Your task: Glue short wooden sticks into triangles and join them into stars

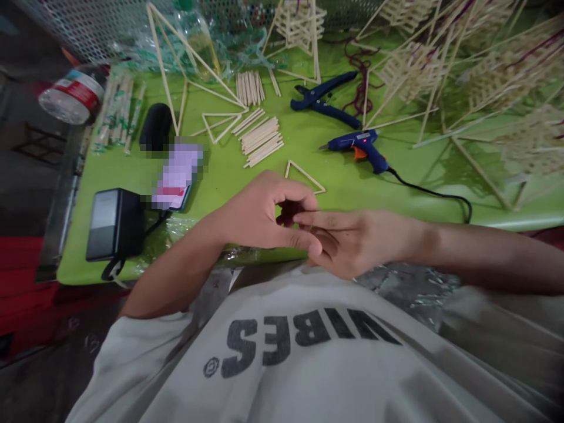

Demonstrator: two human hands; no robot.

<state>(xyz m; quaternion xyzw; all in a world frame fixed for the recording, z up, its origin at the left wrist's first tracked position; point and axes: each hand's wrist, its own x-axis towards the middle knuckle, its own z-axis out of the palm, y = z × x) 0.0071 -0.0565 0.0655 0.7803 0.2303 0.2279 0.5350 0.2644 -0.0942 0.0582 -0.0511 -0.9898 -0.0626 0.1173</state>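
Observation:
My left hand (pixel 273 211) and my right hand (pixel 352 238) meet just above the table's near edge. The left thumb and fingers curve into a ring, their tips against the right hand's fingers. On my right hand the fingers are drawn together and point left. Anything pinched between them is too small or hidden to make out. Right behind the left fingers lies a small triangle of thin wooden sticks (pixel 308 175). Farther back is a pile of short cut sticks (pixel 261 140). A blue glue gun (pixel 352 141) with a small red light rests beyond my right hand.
Blue cutters (pixel 326 100) lie behind the glue gun, whose cord runs right. Stick structures (pixel 409 67) crowd the right side. At left are a phone (pixel 178 173), a power bank (pixel 115 224), a black cylinder (pixel 155 126), wrapped sticks (pixel 115 108) and a plastic bottle (pixel 73 95).

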